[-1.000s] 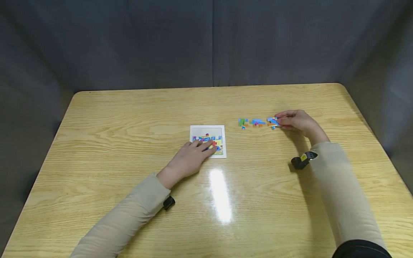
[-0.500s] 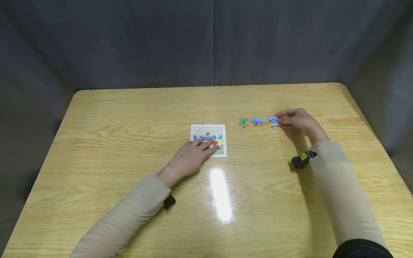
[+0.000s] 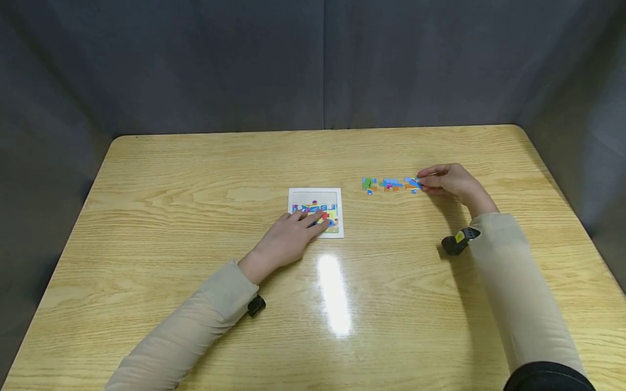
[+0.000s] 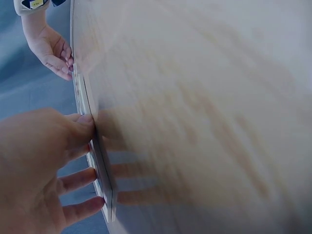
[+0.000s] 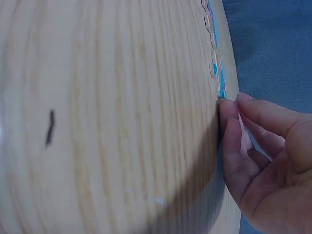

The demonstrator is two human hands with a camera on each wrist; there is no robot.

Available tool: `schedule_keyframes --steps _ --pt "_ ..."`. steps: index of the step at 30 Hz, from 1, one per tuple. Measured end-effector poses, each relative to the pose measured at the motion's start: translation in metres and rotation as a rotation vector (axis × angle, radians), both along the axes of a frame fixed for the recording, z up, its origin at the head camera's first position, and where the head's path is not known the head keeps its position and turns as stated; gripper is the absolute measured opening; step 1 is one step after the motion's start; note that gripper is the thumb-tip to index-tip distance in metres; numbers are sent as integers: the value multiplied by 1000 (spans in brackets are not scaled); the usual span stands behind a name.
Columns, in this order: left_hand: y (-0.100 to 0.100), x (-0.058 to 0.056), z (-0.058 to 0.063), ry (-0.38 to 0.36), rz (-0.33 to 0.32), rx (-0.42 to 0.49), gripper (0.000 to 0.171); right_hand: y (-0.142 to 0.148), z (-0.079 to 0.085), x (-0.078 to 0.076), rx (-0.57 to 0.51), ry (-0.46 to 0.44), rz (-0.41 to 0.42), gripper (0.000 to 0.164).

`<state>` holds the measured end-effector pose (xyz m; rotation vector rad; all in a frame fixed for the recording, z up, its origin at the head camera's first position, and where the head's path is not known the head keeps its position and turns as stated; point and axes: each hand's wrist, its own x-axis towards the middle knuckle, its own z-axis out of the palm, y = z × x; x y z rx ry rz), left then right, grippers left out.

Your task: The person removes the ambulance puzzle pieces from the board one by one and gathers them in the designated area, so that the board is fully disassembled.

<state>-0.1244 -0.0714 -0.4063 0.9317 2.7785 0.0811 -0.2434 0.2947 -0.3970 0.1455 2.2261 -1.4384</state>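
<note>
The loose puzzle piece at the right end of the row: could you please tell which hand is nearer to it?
Right. The right hand is at the puzzle piece, by its right edge; the left hand rests on the white-framed puzzle, farther left.

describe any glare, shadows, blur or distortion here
Head: glare streak on the table, below the white frame; left wrist: table surface hazy, left hand partly reflected; right wrist: dark shadow beside the right hand, table edge looks bowed.

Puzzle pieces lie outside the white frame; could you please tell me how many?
3: a green piece nearest the white frame, a blue middle piece, and an end piece at the right hand. That hand could hide more.
</note>
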Motion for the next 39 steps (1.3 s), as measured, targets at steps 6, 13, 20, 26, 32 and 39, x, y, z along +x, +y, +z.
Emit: schedule_keyframes --steps 6,13,20,26,32,39 --pt "-1 -5 -1 19 -24 28 41 -4 3 1 17 15 -7 47" --pt "-6 -15 0 4 -24 144 48 -24 9 2 81 57 45 47" --pt "-29 -29 7 -136 139 251 85 -55 17 5 126 104 143 43" --pt "-54 -42 8 -212 209 207 97 -86 18 11 88 105 229 39" --pt "-58 -45 2 -244 219 153 96 -121 17 20 67 119 314 32" --pt "-56 -44 -4 -207 220 132 95 -170 14 35 69 222 448 24"
